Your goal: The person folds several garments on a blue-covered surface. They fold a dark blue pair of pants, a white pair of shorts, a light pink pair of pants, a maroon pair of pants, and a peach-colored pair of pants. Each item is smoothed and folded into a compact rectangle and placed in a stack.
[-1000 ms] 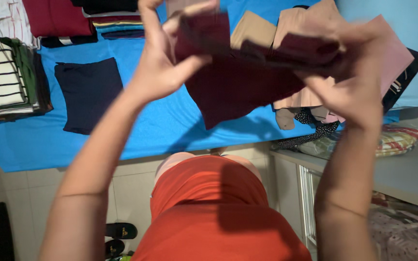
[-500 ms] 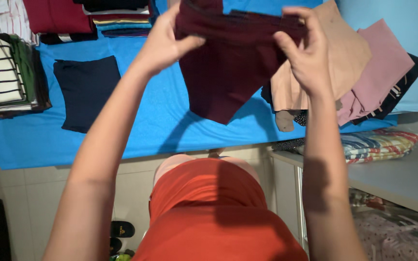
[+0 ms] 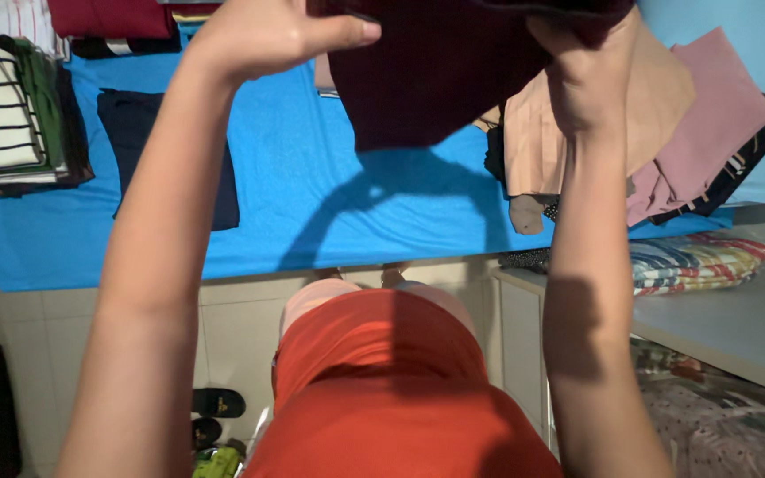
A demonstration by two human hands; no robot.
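Note:
I hold a dark maroon garment (image 3: 436,80) up in the air over a bed covered with a blue sheet (image 3: 312,195). My left hand (image 3: 267,35) grips its left top corner and my right hand (image 3: 591,75) grips its right top corner. The cloth hangs down between my hands, and its upper edge runs out of the top of the view. A folded navy garment (image 3: 223,186) lies flat on the sheet, partly hidden behind my left forearm.
Folded striped and green clothes (image 3: 11,106) are stacked at the left edge of the bed. Loose beige (image 3: 648,97), pink (image 3: 710,115) and black garments lie at the right. A striped folded cloth (image 3: 692,261) rests on a white table (image 3: 737,327). Black sandals (image 3: 219,403) are on the floor.
Both hands have risen toward the top of the view, lifting the maroon garment higher above the sheet. My hands moved closer together, then spread slightly.

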